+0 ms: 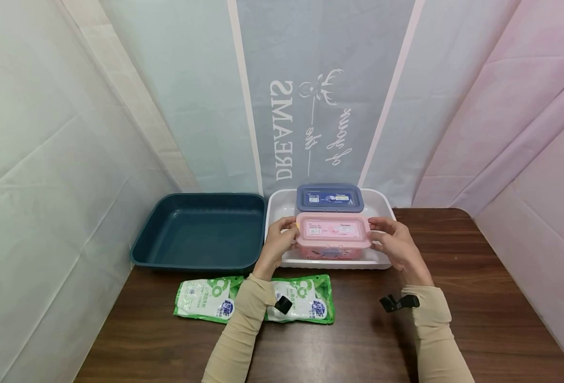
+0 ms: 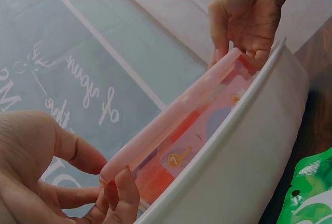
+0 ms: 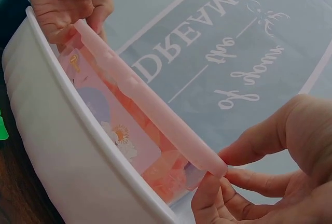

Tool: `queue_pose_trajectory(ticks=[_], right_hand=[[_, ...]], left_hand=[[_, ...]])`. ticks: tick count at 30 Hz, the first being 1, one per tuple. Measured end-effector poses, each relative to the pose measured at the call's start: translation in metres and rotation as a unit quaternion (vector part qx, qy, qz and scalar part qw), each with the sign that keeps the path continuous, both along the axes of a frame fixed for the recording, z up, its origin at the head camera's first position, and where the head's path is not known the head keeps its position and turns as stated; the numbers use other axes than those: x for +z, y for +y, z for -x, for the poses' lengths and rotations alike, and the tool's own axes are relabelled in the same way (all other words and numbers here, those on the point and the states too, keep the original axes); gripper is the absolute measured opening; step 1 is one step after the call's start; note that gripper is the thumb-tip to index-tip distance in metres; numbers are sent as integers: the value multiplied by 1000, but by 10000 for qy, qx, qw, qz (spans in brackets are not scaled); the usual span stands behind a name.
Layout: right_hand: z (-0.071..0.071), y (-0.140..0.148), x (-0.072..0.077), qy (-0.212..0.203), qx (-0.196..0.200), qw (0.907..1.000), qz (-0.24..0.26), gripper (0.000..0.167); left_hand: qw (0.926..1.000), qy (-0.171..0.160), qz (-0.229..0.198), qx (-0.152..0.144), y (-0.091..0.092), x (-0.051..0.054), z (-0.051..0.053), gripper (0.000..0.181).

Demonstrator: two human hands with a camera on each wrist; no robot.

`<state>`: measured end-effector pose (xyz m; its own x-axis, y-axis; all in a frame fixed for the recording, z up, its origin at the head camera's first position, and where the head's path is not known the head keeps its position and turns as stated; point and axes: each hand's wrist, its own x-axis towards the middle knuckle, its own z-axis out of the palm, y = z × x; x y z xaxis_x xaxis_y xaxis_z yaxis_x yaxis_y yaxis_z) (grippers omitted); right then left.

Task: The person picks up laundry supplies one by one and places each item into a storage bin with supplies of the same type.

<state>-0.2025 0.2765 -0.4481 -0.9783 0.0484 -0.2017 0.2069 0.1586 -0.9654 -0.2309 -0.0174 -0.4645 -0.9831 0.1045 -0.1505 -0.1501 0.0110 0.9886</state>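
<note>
A pink lidded food container (image 1: pixel 333 236) sits within the white basin (image 1: pixel 382 260), toward its front wall. My left hand (image 1: pixel 280 242) grips the left end of its lid, thumb above and fingers below. At the opposite end my right hand (image 1: pixel 399 247) pinches the lid's edge (image 3: pixel 207 159) the same way. Behind it, also in the white basin, is a blue lidded container (image 1: pixel 330 198). The pink container's lower part is partly hidden by the basin wall (image 2: pixel 228 156) in the left wrist view. Whether its base touches the basin floor I cannot tell.
A dark teal basin (image 1: pixel 200 234) stands left of the white one, their rims close together. Two green-and-white packets (image 1: pixel 205 300) lie in front on the brown wooden table (image 1: pixel 349 346); my left forearm crosses over them. A printed curtain (image 1: pixel 310 106) hangs behind.
</note>
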Motion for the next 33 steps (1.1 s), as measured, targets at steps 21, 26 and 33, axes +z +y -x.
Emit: queue_pose_trajectory(ticks=[21, 26, 33], right_hand=[[-9, -21, 11, 1654, -188, 9539, -2498, 46], [-18, -29, 16, 2274, -405, 9287, -2901, 45], [-36, -47, 14, 2954, -349, 9076, -2964, 36]], left_hand=[[9899, 633, 1116, -609, -33, 22, -14, 54], [9754, 1068, 1628, -1033, -42, 31, -30, 48], [9553, 1464, 2078, -1510, -56, 34, -59, 38]])
